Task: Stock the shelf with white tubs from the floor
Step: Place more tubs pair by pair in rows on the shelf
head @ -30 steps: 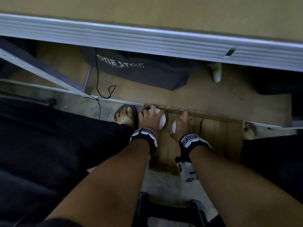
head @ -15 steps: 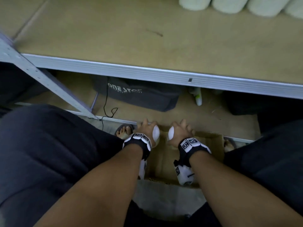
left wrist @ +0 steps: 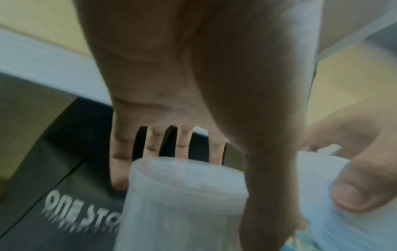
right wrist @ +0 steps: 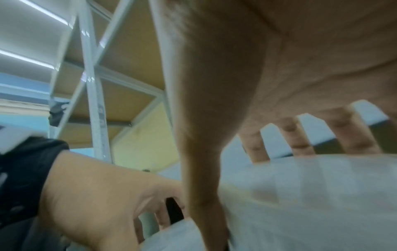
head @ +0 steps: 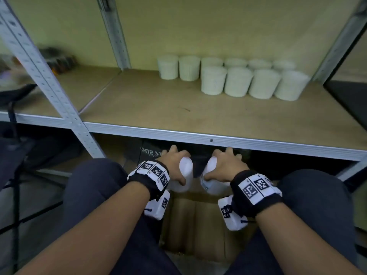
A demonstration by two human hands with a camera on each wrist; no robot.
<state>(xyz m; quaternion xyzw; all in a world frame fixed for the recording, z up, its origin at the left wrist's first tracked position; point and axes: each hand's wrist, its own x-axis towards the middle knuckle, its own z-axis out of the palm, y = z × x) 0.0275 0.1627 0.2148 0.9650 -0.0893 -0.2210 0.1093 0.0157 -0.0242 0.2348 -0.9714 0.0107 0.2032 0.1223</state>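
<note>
My left hand [head: 174, 165] grips a white tub [head: 185, 173] from above, fingers and thumb wrapped round its sides. My right hand [head: 224, 167] grips a second white tub [head: 211, 175] the same way. Both tubs hang side by side just below the front rail of the wooden shelf [head: 178, 116], above an open cardboard box [head: 198, 225]. Several white tubs [head: 236, 82] stand upside down in two rows at the shelf's back right. The left wrist view shows the tub [left wrist: 182, 203] under my spread fingers; the right wrist view shows the other tub [right wrist: 300, 195] likewise.
A grey metal upright [head: 49, 80] stands at the shelf's front left, another upright [head: 341, 38] at the right. A dark bag [head: 151, 153] with white lettering lies under the shelf. My knees flank the box. The shelf's left and front board is bare.
Both hands have risen out of the box with a tub each, up to just below the shelf rail. My view has tilted up, bringing the shelf top and stocked tubs into sight.
</note>
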